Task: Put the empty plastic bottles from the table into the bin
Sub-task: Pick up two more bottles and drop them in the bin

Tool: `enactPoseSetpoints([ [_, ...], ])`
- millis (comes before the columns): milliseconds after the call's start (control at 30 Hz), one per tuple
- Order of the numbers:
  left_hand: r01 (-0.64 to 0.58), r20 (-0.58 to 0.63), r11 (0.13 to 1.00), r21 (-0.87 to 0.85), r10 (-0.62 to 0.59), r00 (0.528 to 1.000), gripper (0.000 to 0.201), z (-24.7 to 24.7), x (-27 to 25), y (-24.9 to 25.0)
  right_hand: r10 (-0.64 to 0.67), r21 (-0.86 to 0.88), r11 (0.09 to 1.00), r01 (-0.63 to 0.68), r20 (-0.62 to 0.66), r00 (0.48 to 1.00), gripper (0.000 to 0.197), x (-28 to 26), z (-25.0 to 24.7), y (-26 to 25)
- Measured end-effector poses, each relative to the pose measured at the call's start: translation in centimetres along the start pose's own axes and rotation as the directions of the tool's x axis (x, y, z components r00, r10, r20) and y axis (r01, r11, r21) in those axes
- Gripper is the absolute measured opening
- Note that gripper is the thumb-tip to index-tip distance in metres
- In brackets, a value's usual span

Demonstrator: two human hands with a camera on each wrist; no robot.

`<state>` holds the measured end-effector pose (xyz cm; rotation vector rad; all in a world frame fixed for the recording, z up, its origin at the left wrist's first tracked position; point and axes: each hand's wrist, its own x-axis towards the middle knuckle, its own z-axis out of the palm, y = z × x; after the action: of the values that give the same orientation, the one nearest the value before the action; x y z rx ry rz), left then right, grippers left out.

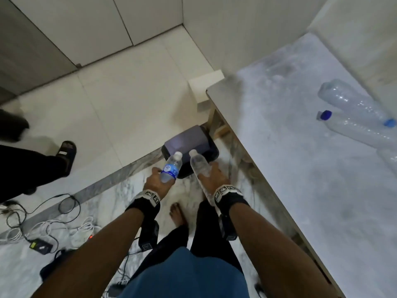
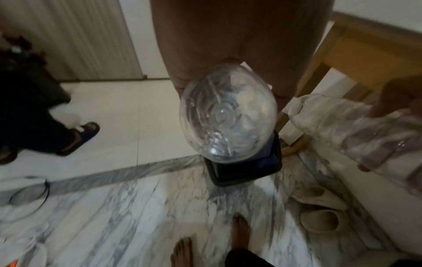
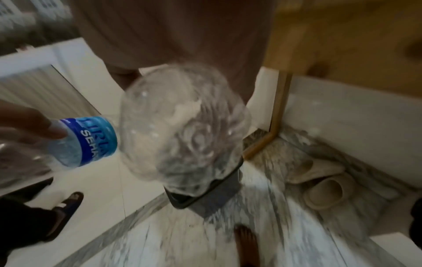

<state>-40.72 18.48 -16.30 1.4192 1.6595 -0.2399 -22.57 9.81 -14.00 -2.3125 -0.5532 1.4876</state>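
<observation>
- You hold two bottles over the floor: the blue-labelled bottle [image 1: 171,168] in your left hand [image 1: 155,181], and the clear bottle [image 1: 199,164] in your right hand [image 1: 213,177].
- Both bottles point cap-first toward the dark bin [image 1: 189,147], which stands on the floor just beyond them, beside the table's wooden leg [image 1: 214,121].
- The two bottles lie side by side, near each other; whether they touch cannot be told.
- More empty bottles [image 1: 356,112] lie on their sides on the marble table [image 1: 300,168] at your right, near its far edge.
- Open floor lies to the left of the bin; the table edge bounds it on the right.
- Your left hand's fingers curl round the labelled bottle's lower body; your right hand's fingers wrap the clear bottle likewise.
- Another person's sandalled foot [image 1: 66,153] stands well to the left, and cables [image 1: 43,224] lie on the floor there.
</observation>
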Motion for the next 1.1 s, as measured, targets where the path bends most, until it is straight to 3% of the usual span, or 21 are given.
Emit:
enactPoseSetpoints([
  [167,0.095,0.106,0.995,0.041,-0.099,0.989,0.059,3.1,1.7,-1.2,0.1,-0.067,0.993,-0.094,0.097,0.99,0.072,4.0,0.7,2.5],
  [233,0.131,0.134,0.988,0.08,-0.141,0.981,0.057,5.5,5.0,-1.4,0.169,-0.056,0.985,-0.164,0.117,0.979,0.069,7.9,1.0,3.2],
  [367,0.187,0.129,0.98,0.06,-0.193,0.973,0.057,8.4,10.1,-0.3,0.222,0.004,0.975,-0.224,0.098,0.97,0.095,13.3,0.7,2.5],
  [433,0.202,0.132,0.979,0.042,-0.205,0.97,0.061,9.2,12.5,0.1,0.212,-0.032,0.977,-0.209,0.093,0.973,0.098,16.2,1.1,2.1],
  [567,0.164,0.177,0.986,-0.007,-0.161,0.971,0.06,10.5,16.9,0.4,0.232,-0.163,0.962,-0.218,0.071,0.97,0.083,22.2,3.2,2.3],
  [667,0.116,0.111,0.992,-0.051,-0.11,0.988,0.06,10.9,18.9,0.8,0.198,-0.06,0.979,-0.193,0.092,0.976,0.057,24.5,4.7,2.2],
  [767,0.075,-0.02,0.997,0.017,-0.075,0.997,0.044,10.6,18.9,0.9,0.166,-0.019,0.986,-0.165,0.088,0.982,0.08,24.5,5.9,1.8],
  [866,0.023,-0.093,0.995,0.097,-0.014,0.996,0.032,9.6,17.7,1.1,0.115,-0.055,0.992,-0.114,0.02,0.993,0.064,23.3,6.3,1.7],
  [1000,-0.046,-0.074,0.993,0.112,0.054,0.996,0.027,6.8,14.8,1.4,0.086,-0.147,0.985,-0.086,-0.006,0.996,0.055,19.9,5.4,0.9],
  [1100,-0.105,-0.078,0.986,0.126,0.115,0.99,0.025,4.3,12.6,2.1,-0.022,-0.272,0.962,0.01,-0.042,0.999,0.049,16.6,4.2,-0.7],
])
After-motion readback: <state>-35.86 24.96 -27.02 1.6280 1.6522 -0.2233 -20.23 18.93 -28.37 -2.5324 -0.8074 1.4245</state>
